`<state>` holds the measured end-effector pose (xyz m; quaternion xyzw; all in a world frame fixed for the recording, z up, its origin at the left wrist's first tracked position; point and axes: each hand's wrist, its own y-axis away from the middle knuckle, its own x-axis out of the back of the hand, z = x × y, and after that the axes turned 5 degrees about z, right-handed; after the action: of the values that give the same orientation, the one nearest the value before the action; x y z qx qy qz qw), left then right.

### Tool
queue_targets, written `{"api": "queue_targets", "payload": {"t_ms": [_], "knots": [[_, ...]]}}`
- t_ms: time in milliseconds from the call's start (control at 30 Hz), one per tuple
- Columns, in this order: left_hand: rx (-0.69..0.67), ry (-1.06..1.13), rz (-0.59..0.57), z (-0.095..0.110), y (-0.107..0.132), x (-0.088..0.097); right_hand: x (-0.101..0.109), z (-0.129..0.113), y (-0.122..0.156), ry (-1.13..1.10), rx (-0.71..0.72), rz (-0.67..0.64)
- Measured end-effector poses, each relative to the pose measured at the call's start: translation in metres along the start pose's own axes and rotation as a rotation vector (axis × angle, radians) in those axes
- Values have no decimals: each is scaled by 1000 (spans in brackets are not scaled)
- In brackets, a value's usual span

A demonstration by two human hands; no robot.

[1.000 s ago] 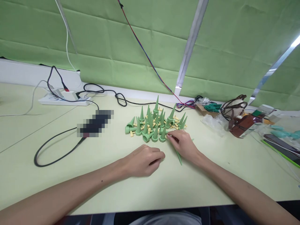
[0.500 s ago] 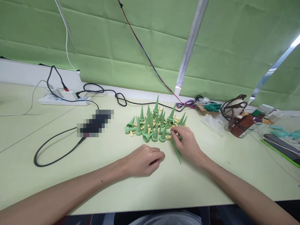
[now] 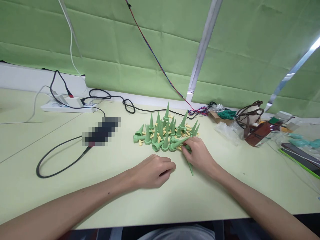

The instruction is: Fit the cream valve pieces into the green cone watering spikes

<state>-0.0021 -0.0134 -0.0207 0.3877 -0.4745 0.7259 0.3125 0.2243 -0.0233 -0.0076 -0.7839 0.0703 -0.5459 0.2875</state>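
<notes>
Several green plastic spikes (image 3: 155, 136) with round ridged bases stand and lie in a cluster on the table, with small pale-yellow valve pieces (image 3: 140, 142) among them. At the cluster's right front, my right hand (image 3: 198, 152) has its fingers closed at the tip of a green spike (image 3: 177, 144) that leans to the right. Another green spike (image 3: 190, 168) lies partly under that hand, its point toward me. My left hand (image 3: 156, 170) rests on the table in front of the cluster, fingers curled in, with nothing visible in them.
To the left lie a blurred dark device (image 3: 101, 131) with a black cable and a white power strip (image 3: 68, 106). At right are a clear plastic bag (image 3: 227, 131), a brown bottle (image 3: 262, 133), glasses (image 3: 246, 116) and a green-edged phone (image 3: 300, 161). Thin wires (image 3: 197, 111) run along the back.
The front-right spike was upright and now tilts to the right, its tip at my right hand's fingers. My right hand has shifted slightly; my left hand has stayed still.
</notes>
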Motion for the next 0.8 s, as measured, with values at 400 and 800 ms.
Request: {"api": "queue_targets", "payload": {"t_ms": [400, 800], "knots": [[24, -13, -54, 0, -1, 1, 0, -2, 1, -14, 9, -5], [155, -3, 127, 5, -2, 4, 4, -4, 1, -33, 0, -43]]}}
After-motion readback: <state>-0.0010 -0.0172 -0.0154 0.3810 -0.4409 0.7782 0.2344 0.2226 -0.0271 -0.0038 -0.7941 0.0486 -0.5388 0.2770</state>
